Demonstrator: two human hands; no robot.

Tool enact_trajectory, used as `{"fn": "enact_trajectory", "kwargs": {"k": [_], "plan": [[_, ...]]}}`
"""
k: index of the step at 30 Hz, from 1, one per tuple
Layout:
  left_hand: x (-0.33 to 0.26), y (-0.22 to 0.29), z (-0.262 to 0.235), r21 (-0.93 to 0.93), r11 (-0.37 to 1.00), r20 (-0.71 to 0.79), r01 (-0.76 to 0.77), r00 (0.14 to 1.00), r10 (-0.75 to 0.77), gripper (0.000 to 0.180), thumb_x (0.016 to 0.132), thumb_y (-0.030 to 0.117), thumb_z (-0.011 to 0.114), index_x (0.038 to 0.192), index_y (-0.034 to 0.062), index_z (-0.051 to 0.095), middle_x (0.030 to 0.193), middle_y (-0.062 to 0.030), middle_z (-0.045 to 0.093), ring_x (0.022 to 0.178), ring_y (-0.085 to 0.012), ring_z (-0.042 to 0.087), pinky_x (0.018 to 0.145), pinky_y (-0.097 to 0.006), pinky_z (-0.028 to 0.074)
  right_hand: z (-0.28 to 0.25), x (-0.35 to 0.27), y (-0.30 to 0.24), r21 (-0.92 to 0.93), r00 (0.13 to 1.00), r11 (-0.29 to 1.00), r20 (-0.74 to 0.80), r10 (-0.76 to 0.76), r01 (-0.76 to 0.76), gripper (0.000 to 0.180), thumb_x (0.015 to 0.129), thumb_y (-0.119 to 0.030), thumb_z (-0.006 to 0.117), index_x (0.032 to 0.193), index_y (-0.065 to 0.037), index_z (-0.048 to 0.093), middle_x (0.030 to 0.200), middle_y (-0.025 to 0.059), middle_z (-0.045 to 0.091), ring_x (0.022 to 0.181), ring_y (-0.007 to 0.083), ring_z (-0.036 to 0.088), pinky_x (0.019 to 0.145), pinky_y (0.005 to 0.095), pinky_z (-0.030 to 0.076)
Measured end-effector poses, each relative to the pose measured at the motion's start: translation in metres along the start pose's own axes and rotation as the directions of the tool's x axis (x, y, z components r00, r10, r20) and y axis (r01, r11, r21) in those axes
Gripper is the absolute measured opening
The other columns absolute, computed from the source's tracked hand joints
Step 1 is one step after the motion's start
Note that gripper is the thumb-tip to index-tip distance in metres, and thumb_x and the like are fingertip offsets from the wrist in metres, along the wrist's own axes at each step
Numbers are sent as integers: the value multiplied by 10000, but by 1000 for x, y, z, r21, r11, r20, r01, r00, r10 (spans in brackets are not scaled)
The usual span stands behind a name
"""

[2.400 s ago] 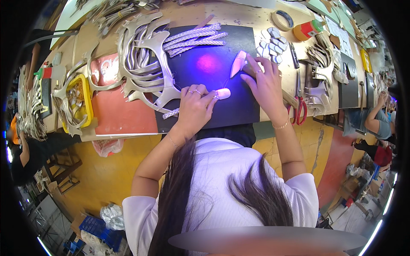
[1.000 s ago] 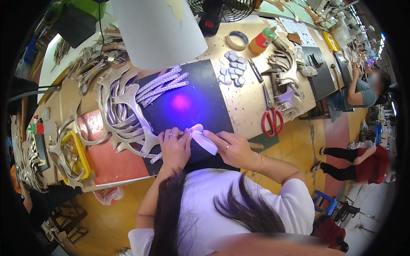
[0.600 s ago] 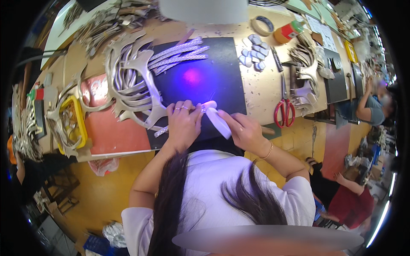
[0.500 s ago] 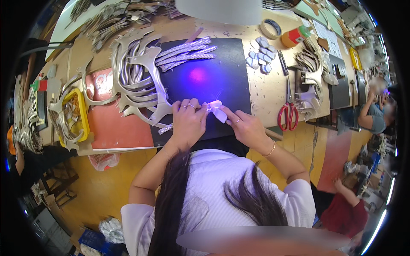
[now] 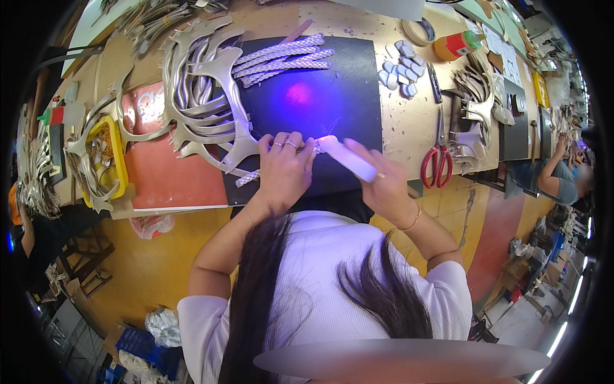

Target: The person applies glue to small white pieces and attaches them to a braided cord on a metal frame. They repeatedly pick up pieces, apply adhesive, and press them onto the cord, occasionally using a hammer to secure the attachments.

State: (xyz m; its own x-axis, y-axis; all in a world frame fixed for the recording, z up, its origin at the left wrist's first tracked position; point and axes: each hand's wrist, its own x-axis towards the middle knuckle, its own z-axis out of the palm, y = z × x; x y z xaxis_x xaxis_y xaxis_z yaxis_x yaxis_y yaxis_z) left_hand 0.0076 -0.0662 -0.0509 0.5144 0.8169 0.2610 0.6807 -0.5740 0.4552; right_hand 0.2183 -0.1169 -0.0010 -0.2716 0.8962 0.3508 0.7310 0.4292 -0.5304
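My left hand is closed round a pale braided strap. One end of it sticks out to the left of my fingers, and the other shows by my fingertips, under the light. My right hand pinches a flat white strip that slants from the strap's end down to my fingers. Motion blurs the right fingers. Both hands are over the near part of a black mat. Further braided straps lie at its far side. Silver cut-out pieces are heaped left of my left hand.
On the right are red-handled scissors, a slim dark-handled tool, small rounded pieces, a tape roll and a green-capped bottle. A yellow tray and a red board are on the left.
The right hand has moved slightly right and down, and more of the white strip now shows between it and the braided strap. The left hand keeps its hold. The view has shifted a little.
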Motion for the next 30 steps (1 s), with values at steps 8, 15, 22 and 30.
{"fn": "enact_trajectory", "kwargs": {"k": [8, 15, 22, 30], "plan": [[0, -2, 0, -20, 1000, 13, -5, 1000, 6, 210, 829, 164, 707, 1018, 77, 730, 930, -48, 582, 947, -240, 565, 889, -459, 370, -2, 16, -2, -56, 970, 977, 125, 209, -204, 449, 971, -221, 608, 1407, -141, 540, 807, 88, 620, 634, 285, 651, 542, 403, 531], [0, -4, -2, -20, 1000, 32, -5, 999, 6, 206, 817, 150, 728, 1013, 88, 741, 925, -43, 586, 943, -236, 563, 899, -459, 368, -8, 30, -1, -74, 956, 969, 161, 247, -238, 328, 963, -144, 611, 1287, -96, 598, 863, 109, 642, 654, 320, 644, 564, 405, 525], [-1, -12, 2, -164, 986, -24, -10, 1000, 7, 159, 790, 146, 770, 937, 84, 758, 862, -41, 594, 914, -241, 581, 989, -483, 389, -8, 38, 0, -169, 917, 958, 291, 272, -230, 389, 979, -201, 596, 1365, -157, 574, 826, 108, 642, 624, 324, 648, 563, 428, 536], [-3, -15, 6, -211, 977, -48, -10, 999, -1, 137, 759, 107, 791, 888, 74, 757, 873, -44, 602, 922, -244, 591, 1053, -503, 385, -4, 29, -6, -177, 886, 960, 378, 270, -217, 498, 931, -159, 656, 1415, -177, 537, 762, 74, 580, 617, 289, 621, 542, 400, 509]]}}
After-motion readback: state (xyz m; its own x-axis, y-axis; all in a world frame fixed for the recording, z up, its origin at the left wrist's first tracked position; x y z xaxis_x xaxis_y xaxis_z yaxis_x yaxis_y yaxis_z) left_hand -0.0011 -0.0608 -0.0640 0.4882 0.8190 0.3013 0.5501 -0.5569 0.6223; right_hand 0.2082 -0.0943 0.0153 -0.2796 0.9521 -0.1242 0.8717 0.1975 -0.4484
